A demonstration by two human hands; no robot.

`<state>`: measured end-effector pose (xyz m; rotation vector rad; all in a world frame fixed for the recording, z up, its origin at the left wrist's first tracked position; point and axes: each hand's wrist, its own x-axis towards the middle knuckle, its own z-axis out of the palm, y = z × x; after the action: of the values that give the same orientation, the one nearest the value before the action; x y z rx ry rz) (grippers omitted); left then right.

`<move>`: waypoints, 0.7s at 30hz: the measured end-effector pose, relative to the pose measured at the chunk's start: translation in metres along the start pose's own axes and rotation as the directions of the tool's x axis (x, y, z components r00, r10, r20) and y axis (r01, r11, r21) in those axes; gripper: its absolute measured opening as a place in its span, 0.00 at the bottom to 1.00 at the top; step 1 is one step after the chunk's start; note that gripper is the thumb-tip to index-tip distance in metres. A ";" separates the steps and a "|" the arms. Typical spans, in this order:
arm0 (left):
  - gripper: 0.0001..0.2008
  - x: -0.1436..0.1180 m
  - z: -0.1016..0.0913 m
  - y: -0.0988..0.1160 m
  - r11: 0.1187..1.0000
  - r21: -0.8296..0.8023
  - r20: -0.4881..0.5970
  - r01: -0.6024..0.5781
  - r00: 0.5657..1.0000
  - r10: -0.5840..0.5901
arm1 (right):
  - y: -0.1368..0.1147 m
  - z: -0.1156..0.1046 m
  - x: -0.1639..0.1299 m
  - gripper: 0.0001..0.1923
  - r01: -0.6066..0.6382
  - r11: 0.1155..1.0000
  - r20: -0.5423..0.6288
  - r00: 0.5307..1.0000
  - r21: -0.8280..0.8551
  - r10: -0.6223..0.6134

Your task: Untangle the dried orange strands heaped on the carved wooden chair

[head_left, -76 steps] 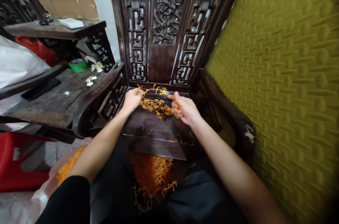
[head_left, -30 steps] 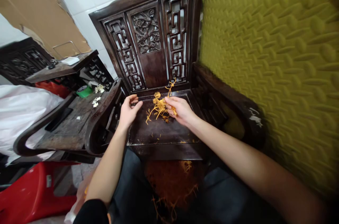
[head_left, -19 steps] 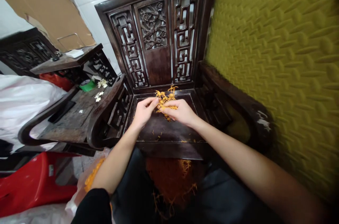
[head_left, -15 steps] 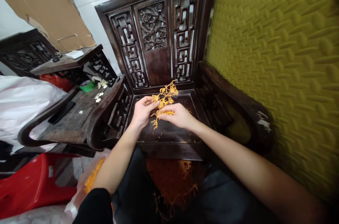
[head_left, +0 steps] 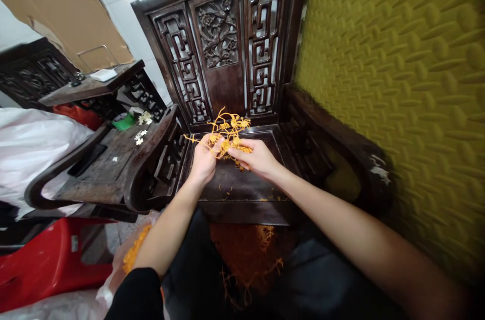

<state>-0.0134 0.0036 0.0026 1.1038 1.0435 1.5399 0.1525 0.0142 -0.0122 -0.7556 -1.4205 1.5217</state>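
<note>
A tangled, branching sprig of thin orange plastic-looking stems [head_left: 231, 123] is held up between both hands above the dark wooden chair seat [head_left: 235, 191]. My left hand [head_left: 205, 157] pinches it from the left, its fingers partly covered by the strands. From the right, my right hand [head_left: 255, 154] grips the sprig close to the left fingertips, with more orange pieces bunched under its fingers. Small orange bits lie scattered on the seat below.
Under the seat, between the legs, orange strands [head_left: 265, 236] lie in a reddish container. A bag of orange pieces [head_left: 136, 249] stands by the left forearm, near a red plastic stool [head_left: 41, 264]. Green tape [head_left: 124, 121] rests on the left chair. A yellow textured wall [head_left: 394, 83] rises at right.
The orange sprig has been turned, so a long stem now sticks out left past my left hand. My right hand has moved slightly up, and both hands are closer together.
</note>
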 end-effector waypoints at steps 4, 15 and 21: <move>0.16 -0.001 0.000 -0.005 0.983 0.123 -0.072 -0.138 0.986 0.147 | -0.005 0.007 -0.004 0.21 0.057 0.997 -0.099 0.993 -0.061 -0.063; 0.10 0.011 0.019 -0.018 0.924 -0.367 -0.178 0.103 0.968 -0.179 | 0.002 0.023 -0.010 0.14 0.170 0.985 -0.306 0.936 -0.041 -0.175; 0.06 0.029 0.003 -0.024 0.906 -0.400 -0.248 0.142 0.934 -0.256 | -0.003 0.027 -0.023 0.11 0.147 0.982 0.006 0.989 -0.120 -0.148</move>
<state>-0.0097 0.0369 -0.0151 0.4916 0.9677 1.6783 0.1386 -0.0180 -0.0080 -0.7073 -1.5414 1.3308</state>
